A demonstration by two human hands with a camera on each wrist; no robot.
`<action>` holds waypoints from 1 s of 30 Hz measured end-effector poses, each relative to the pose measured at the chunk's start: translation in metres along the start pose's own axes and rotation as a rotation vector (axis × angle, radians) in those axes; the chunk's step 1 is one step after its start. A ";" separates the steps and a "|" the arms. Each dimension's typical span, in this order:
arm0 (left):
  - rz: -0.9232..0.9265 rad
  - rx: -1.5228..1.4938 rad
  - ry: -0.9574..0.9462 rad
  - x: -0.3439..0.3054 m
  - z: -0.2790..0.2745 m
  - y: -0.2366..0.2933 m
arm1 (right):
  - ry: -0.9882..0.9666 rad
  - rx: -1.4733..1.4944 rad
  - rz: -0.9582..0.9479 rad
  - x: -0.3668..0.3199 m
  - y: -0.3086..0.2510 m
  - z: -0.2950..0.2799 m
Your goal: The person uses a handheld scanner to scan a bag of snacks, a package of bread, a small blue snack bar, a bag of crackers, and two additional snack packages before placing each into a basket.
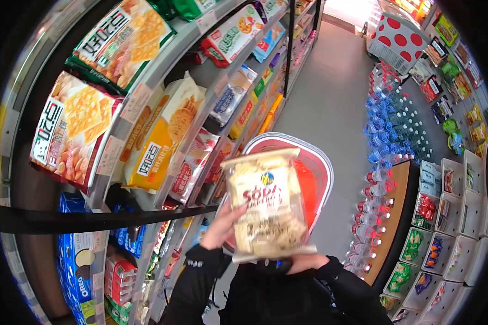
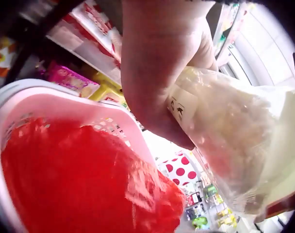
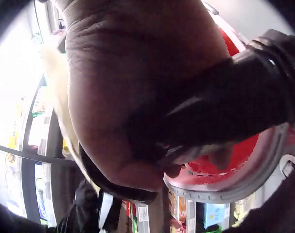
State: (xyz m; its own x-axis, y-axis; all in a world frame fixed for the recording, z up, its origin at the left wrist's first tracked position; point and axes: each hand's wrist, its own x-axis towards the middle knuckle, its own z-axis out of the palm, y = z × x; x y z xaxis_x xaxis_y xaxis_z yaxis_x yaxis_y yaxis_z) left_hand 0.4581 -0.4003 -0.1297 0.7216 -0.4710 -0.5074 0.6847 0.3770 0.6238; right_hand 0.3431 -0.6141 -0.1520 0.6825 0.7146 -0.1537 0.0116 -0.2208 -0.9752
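A clear bag of soda crackers [image 1: 267, 203] stands tilted over the shopping basket, its printed front facing up toward the head camera. My left hand [image 1: 225, 225] grips it by its left side, thumb across the front and the other fingers hidden behind. In the left wrist view the crackers' wrapper bulges beside the palm. Low in the head view, my right hand [image 1: 307, 263] is just below the bag's bottom seam. The right wrist view shows its fingers curled round a black handle [image 3: 225, 102]. Inside the pink and grey basket [image 1: 324, 162] lies a shiny red package [image 2: 89, 174].
Shelves of boxed biscuits [image 1: 76, 130] and packets line the left side. To the right, bottled drinks [image 1: 371, 222] stand in rows beside bins of small snacks [image 1: 412, 244]. A grey floor aisle [image 1: 331, 86] runs ahead toward a polka-dotted box [image 1: 396, 43].
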 end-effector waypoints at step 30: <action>0.074 1.104 0.335 0.199 -0.107 -0.154 | 0.310 0.377 0.395 -0.095 -0.016 -0.023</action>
State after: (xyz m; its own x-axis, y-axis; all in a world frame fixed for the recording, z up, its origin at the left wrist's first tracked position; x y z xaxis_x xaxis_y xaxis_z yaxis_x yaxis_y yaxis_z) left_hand 0.5073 -0.4671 -0.3907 0.8604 -0.1792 -0.4772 0.2967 -0.5851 0.7547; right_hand 0.2947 -0.6936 -0.1184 0.7635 0.3890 -0.5155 -0.5044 -0.1393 -0.8522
